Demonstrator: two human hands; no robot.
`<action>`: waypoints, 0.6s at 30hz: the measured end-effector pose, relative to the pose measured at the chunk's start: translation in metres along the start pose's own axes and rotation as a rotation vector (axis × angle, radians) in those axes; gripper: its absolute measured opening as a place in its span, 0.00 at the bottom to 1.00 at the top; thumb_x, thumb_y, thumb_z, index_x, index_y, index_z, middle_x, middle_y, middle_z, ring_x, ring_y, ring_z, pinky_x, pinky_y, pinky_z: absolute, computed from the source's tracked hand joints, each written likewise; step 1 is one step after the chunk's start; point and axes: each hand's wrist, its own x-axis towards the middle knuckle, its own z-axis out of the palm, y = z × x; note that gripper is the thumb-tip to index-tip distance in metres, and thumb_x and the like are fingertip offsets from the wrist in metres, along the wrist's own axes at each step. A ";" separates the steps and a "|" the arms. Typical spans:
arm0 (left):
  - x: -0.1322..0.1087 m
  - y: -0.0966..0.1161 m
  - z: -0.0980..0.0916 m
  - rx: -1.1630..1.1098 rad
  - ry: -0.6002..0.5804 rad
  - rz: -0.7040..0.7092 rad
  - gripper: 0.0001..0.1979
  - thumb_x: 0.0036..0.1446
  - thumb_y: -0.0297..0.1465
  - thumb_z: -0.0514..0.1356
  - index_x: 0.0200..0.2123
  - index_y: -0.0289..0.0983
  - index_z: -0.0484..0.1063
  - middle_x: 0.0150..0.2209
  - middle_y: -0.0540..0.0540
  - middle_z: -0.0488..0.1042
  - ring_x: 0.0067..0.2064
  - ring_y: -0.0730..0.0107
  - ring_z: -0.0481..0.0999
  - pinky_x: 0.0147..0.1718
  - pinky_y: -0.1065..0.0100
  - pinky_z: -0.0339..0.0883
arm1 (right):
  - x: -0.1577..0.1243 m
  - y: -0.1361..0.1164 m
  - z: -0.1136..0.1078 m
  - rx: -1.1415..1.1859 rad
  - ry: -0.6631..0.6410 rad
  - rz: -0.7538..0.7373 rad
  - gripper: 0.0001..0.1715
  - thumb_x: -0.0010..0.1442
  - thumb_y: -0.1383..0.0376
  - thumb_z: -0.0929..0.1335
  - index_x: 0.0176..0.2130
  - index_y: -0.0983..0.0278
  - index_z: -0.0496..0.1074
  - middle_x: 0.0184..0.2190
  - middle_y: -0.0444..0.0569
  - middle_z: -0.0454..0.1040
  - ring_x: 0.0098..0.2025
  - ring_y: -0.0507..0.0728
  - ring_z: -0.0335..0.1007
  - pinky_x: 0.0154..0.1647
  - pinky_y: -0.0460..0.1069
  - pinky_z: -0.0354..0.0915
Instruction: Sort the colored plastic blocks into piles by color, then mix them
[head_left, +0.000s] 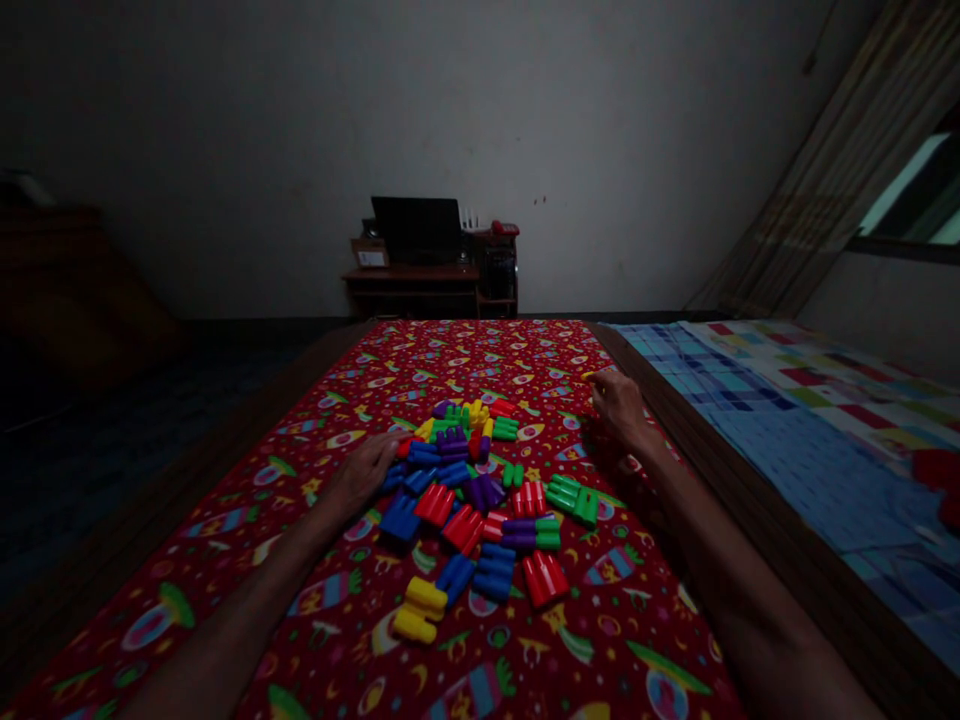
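Note:
A heap of plastic building blocks (480, 500) in red, blue, yellow, green and purple lies on a red cloth with a rocket print (420, 360). My left hand (364, 470) rests at the left edge of the heap, its fingers reaching onto the blue blocks (424, 455); the dim light hides whether it grips one. My right hand (616, 400) is off to the right of the heap near the cloth's edge, fingers curled, with a small yellow piece (588, 377) at its fingertips. A red block (545, 578) and a yellow block (418, 610) lie nearest to me.
The cloth covers a low wooden platform whose right edge (675, 420) borders a blue patchwork mat (795, 430). A small desk with a dark monitor (417, 232) stands against the far wall. A curtain (825, 170) hangs at the right. The floor on the left is dark.

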 end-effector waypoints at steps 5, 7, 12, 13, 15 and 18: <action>0.001 -0.003 0.002 -0.008 0.024 0.004 0.33 0.60 0.51 0.41 0.48 0.37 0.76 0.51 0.40 0.76 0.53 0.55 0.74 0.56 0.57 0.64 | -0.005 -0.078 0.008 0.202 -0.252 -0.318 0.18 0.63 0.67 0.61 0.46 0.66 0.77 0.38 0.53 0.80 0.38 0.56 0.74 0.39 0.46 0.62; 0.001 -0.002 0.002 -0.010 0.029 0.005 0.34 0.60 0.52 0.40 0.47 0.36 0.76 0.51 0.39 0.76 0.53 0.55 0.74 0.55 0.56 0.64 | -0.006 -0.104 0.023 0.219 -0.315 -0.418 0.19 0.63 0.64 0.63 0.50 0.66 0.74 0.42 0.55 0.79 0.43 0.57 0.73 0.40 0.46 0.61; -0.001 0.000 0.002 -0.020 0.021 0.015 0.34 0.61 0.52 0.40 0.47 0.36 0.76 0.51 0.39 0.76 0.53 0.56 0.74 0.56 0.57 0.64 | -0.002 -0.129 0.054 0.165 -0.401 -0.453 0.19 0.61 0.64 0.66 0.50 0.66 0.73 0.43 0.56 0.78 0.44 0.57 0.72 0.38 0.45 0.60; -0.001 0.000 0.003 -0.026 0.024 0.017 0.34 0.61 0.52 0.41 0.47 0.36 0.76 0.50 0.39 0.77 0.53 0.55 0.74 0.56 0.56 0.65 | 0.000 -0.128 0.055 0.170 -0.392 -0.431 0.17 0.61 0.63 0.66 0.49 0.66 0.74 0.42 0.55 0.78 0.42 0.56 0.72 0.37 0.45 0.59; 0.000 0.000 0.003 -0.035 0.030 0.019 0.34 0.61 0.52 0.41 0.46 0.35 0.76 0.50 0.38 0.77 0.52 0.55 0.75 0.55 0.55 0.65 | 0.005 -0.119 0.053 0.210 -0.340 -0.377 0.17 0.63 0.60 0.64 0.45 0.67 0.76 0.37 0.53 0.78 0.37 0.54 0.71 0.34 0.45 0.57; 0.000 -0.001 0.003 -0.035 0.026 0.012 0.34 0.60 0.52 0.41 0.47 0.35 0.76 0.50 0.38 0.76 0.53 0.54 0.74 0.56 0.55 0.64 | 0.016 -0.091 0.039 0.276 -0.220 -0.274 0.22 0.65 0.57 0.61 0.37 0.69 0.78 0.29 0.50 0.77 0.30 0.52 0.68 0.31 0.45 0.55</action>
